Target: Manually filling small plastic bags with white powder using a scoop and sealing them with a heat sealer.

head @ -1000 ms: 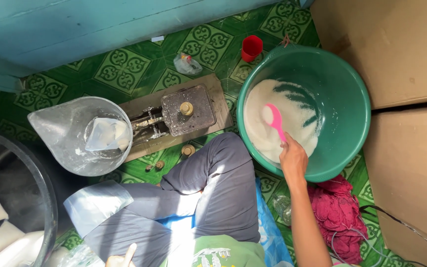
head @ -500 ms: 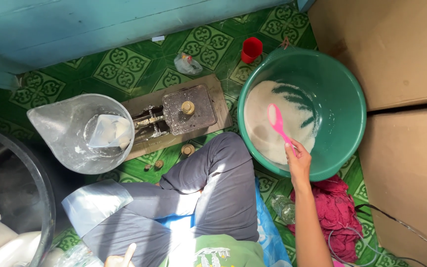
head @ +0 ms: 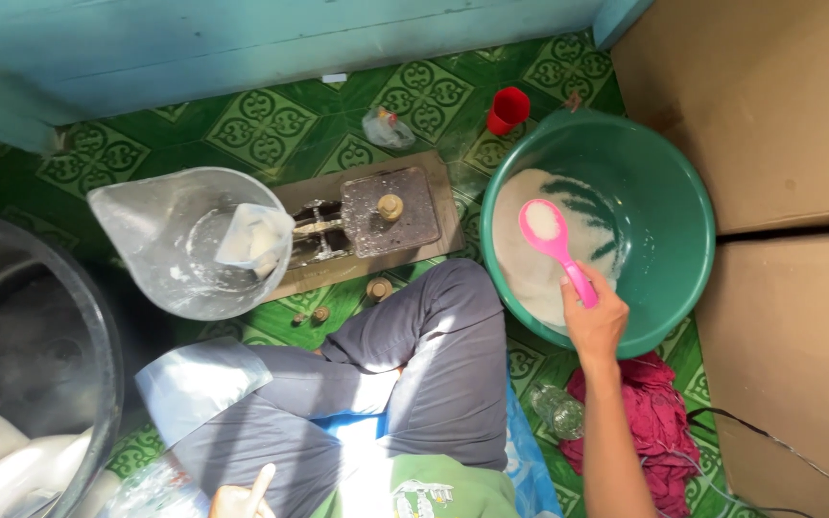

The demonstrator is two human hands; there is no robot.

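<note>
Gripping the handle of a pink plastic spoon [head: 554,240], the fingers of the right hand [head: 595,324] are curled shut around it — the spoon's bowl, carrying a small heap of white powder, sits just ahead of the fingers over the white powder [head: 530,259] lying in a green plastic basin [head: 664,240]. Just behind the fingers, beside the forearm, lies a crumpled magenta cloth [head: 659,422]. Across the bent knee from the fingers stand a small metal press on a wooden board [head: 376,216] and a clear plastic jug [head: 179,245] with a white bag inside. A red cup [head: 508,110] stands beyond the basin on the green patterned floor [head: 261,125]. The left hand [head: 242,497] shows only at the bottom edge, one finger raised — whether it holds anything cannot be told.
</note>
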